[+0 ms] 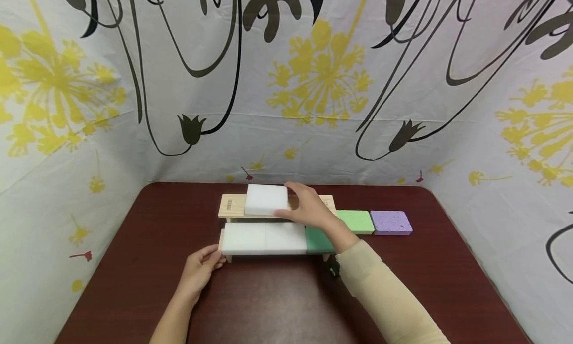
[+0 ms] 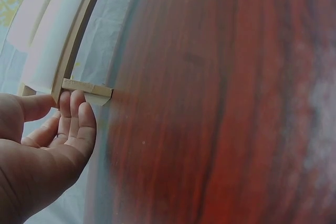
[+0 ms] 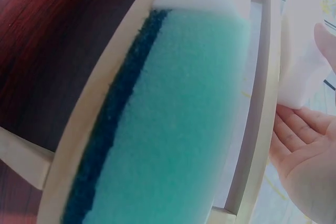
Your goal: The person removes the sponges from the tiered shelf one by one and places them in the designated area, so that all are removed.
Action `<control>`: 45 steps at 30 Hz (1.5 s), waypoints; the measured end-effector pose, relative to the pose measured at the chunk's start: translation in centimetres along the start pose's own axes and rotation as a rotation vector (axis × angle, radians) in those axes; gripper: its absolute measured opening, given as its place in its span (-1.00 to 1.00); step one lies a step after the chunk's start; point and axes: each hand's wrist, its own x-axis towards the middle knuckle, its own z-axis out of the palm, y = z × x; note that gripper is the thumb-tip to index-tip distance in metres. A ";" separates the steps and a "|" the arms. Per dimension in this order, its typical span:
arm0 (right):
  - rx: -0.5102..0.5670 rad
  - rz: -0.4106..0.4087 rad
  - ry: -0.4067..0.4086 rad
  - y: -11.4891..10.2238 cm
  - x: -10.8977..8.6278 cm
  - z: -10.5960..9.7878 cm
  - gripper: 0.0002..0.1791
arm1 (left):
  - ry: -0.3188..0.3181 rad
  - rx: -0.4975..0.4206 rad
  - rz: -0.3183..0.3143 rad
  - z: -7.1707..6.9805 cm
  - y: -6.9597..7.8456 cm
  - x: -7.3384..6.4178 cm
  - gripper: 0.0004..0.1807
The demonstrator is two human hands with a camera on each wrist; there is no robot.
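A two-tier wooden rack (image 1: 233, 204) stands on the table. At the left end of its lower tier, my left hand (image 1: 200, 269) pinches the wood, thumb above and fingertips below, as the left wrist view shows. My right hand (image 1: 309, 208) holds a white sponge block (image 1: 265, 199) by its right side, over the upper tier. Thumb and fingers lie on opposite edges of that block. Two more white blocks (image 1: 243, 238) lie side by side on the lower tier. Beside them sits a green sponge (image 3: 173, 108) with a dark layer, partly hidden by my right arm in the head view.
To the right of the rack, a light green sponge (image 1: 355, 221) and a purple sponge (image 1: 391, 223) lie on the dark red table (image 1: 268, 299). A small dark object (image 1: 333, 268) shows under the rack's right end. Patterned cloth (image 1: 286, 150) hangs behind the table.
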 end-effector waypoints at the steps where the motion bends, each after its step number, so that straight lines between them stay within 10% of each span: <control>1: 0.000 0.006 -0.001 0.0 -0.1 -0.1 0.01 | -0.002 0.001 0.004 0.0 0.0 0.0 -0.63; 45: -0.047 0.000 0.125 3.9 -5.1 -3.8 -0.01 | -0.018 0.001 0.004 -0.1 0.1 -0.2 -0.57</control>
